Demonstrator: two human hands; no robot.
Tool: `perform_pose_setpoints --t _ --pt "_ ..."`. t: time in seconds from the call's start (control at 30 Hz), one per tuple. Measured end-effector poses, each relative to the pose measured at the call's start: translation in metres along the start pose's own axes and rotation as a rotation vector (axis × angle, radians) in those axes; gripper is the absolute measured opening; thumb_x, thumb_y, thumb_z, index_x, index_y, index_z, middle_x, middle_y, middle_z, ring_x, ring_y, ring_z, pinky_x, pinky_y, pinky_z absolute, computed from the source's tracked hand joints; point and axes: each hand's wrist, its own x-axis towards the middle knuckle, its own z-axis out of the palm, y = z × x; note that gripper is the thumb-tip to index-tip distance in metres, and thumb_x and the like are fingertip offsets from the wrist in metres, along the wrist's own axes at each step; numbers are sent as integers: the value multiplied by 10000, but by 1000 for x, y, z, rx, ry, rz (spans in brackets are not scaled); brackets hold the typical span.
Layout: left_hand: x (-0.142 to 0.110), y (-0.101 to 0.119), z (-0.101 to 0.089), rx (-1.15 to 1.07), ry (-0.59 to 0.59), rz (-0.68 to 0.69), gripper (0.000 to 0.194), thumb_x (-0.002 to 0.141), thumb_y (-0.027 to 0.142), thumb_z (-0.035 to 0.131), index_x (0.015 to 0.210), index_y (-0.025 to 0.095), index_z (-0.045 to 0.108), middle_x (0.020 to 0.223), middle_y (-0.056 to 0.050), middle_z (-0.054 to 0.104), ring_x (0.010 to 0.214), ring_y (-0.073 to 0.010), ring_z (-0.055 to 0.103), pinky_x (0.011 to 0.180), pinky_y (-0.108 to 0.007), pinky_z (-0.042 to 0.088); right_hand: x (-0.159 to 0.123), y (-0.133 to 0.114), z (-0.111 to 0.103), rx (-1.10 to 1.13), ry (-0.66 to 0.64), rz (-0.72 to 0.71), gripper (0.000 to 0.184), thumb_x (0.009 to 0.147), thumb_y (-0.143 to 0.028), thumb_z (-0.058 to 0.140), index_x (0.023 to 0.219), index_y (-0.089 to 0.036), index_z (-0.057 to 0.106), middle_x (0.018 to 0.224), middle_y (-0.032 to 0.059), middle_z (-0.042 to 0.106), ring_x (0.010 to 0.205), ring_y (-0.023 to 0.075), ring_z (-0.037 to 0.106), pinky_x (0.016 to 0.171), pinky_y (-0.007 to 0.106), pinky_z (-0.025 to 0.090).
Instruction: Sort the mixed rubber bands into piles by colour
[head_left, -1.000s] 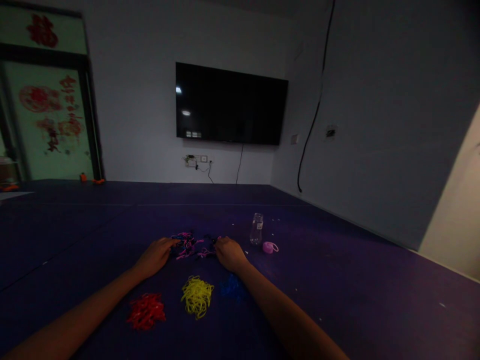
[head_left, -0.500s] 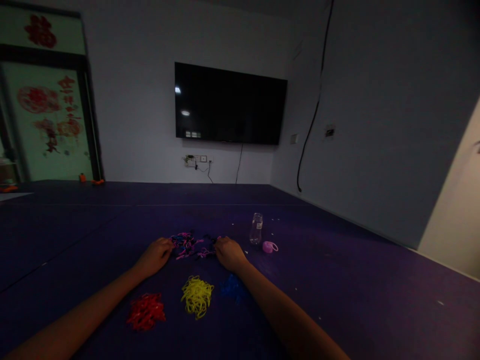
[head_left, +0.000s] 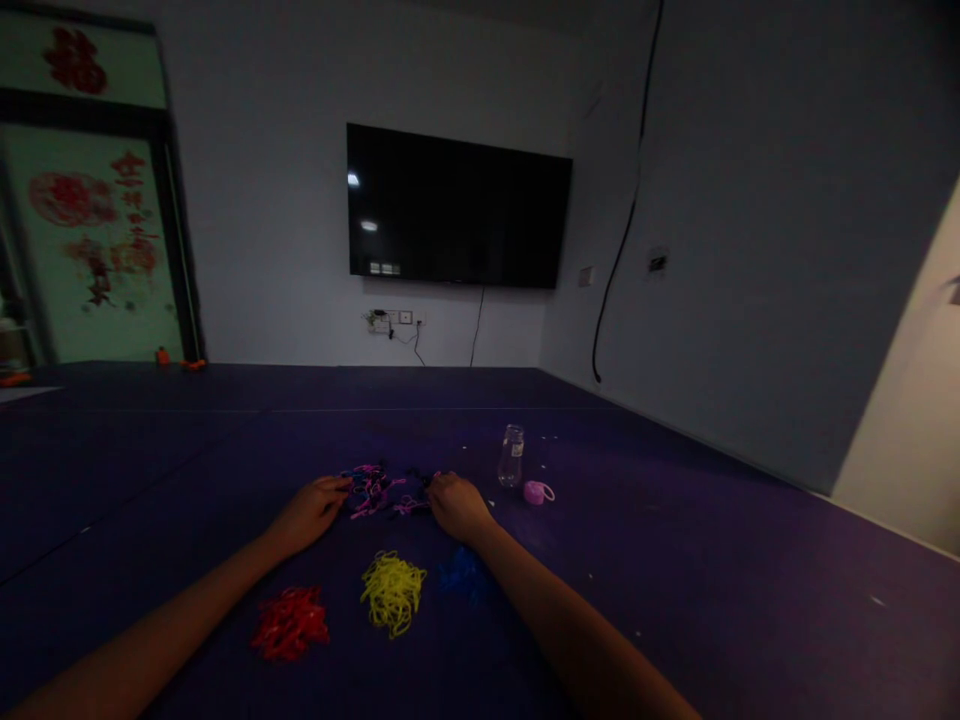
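A loose pile of mixed rubber bands (head_left: 373, 488), pink, black and some blue, lies between my two hands on the purple surface. My left hand (head_left: 319, 505) rests at the pile's left side, fingers stretched onto the bands and thumb apart from them. At the right side, my right hand (head_left: 455, 503) has its fingers bent and pressed together on some bands; its fingertips are partly hidden. Nearer to me are separate heaps of red rubber bands (head_left: 291, 623), yellow rubber bands (head_left: 392, 593) and dark blue rubber bands (head_left: 460, 575), the last beside my right wrist.
A clear bottle (head_left: 511, 458) stands uncapped beyond my right hand. Beside it lies a pink cap (head_left: 535, 492) with a loop. Small white scraps dot the purple surface (head_left: 675, 560). A television (head_left: 457, 208) hangs on the far wall; a black cable (head_left: 619, 260) runs down near the corner.
My left fingers have straightened slightly and reach a little farther right onto the pile. My right hand stays almost in place. The heaps, bottle and cap have not moved.
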Motion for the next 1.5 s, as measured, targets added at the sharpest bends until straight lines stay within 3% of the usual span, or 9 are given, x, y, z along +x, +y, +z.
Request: perform_pose_setpoints --t 0.17,0.37,0.77,0.93,1.1,1.3,1.5 --pt "-1 3 -1 -21 51 8 282 828 132 443 874 199 713 1066 -82 679 1011 -222 600 892 -373 475 -1 -1 -1 -5 4 -4 287 884 -177 382 982 -132 648 1011 126 658 945 211 596 874 300 398" --pt "-1 11 -5 4 43 3 265 824 92 438 743 175 677 869 -77 674 870 -204 603 799 -335 488 -1 -1 -1 29 -1 25 302 890 -168 376 1026 -134 644 1017 133 659 965 213 594 880 305 397" --pt "-1 11 -5 42 -10 26 319 846 79 441 1034 201 668 972 -77 650 932 -209 579 830 -342 456 0 0 0 33 -14 28 285 895 -186 385 1009 -147 643 1027 124 652 972 206 590 876 298 403" --pt "-1 12 -6 81 -21 1 345 850 87 432 1067 226 662 978 -70 643 943 -217 567 831 -350 450 0 0 1 26 5 19 285 891 -182 390 1015 -137 642 1017 131 656 959 203 597 877 299 403" --pt "-1 13 -6 50 22 17 286 872 123 424 1003 196 668 968 -80 653 936 -215 563 826 -349 452 0 1 1 22 7 12 297 887 -177 390 1048 -139 638 1013 128 662 965 205 599 884 297 399" --pt "-1 11 -5 40 65 9 225 875 186 447 787 192 653 832 -58 646 858 -205 573 769 -334 461 0 1 2 22 9 10 282 889 -192 395 1005 -154 649 1019 118 660 959 203 600 892 300 396" --pt "-1 9 -4 28 66 -5 180 853 172 478 758 192 630 824 -50 642 849 -203 581 767 -325 456 -1 1 1 32 -5 27 279 887 -191 399 1005 -152 649 1018 121 661 967 206 599 887 299 400"
